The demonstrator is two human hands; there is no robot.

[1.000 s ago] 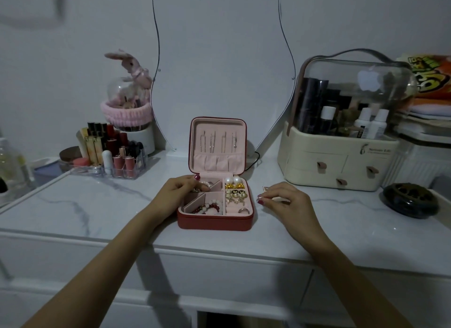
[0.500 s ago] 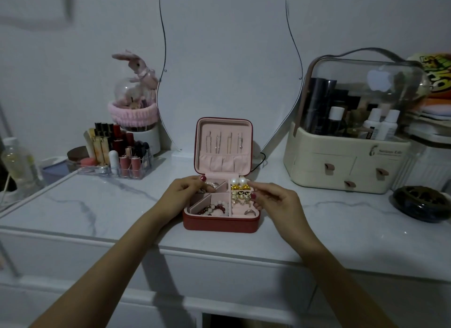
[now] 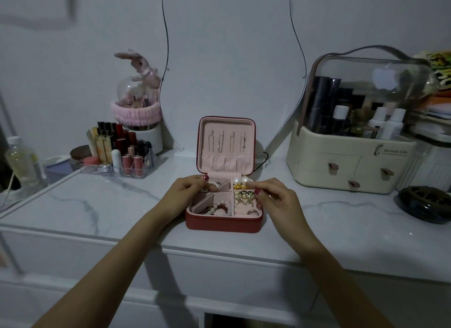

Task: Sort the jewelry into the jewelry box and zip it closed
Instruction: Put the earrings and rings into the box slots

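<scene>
Head view: the red jewelry box [image 3: 223,224] sits near the front edge of the white marble worktop [image 3: 97,205], squarely in front of the person; it is roughly square, so no long axis stands out; its lid [image 3: 225,146] stands upright at the far side, hinge away from the person, pink lining and four hanging necklaces facing the camera, and the open tray faces up; a red and white bead bracelet [image 3: 217,209] lies in the front left compartment, two pearl earrings [image 3: 240,180] sit at the back of the right section with gold pieces just before them, and a ring [image 3: 252,211] lies at the front right; the left hand [image 3: 188,193] rests on the back left compartment, fingers curled onto a small piece there, though whether the grip actually clasps it I cannot tell; the right hand [image 3: 275,198] is over the right section, thumb and forefinger pinched together above the gold earrings, and whether the grip holds anything I cannot tell; a second ago the right hand lay on the worktop just right of the box, and half a second ago it had reached the box's right edge; the left hand and the box have not shifted.
</scene>
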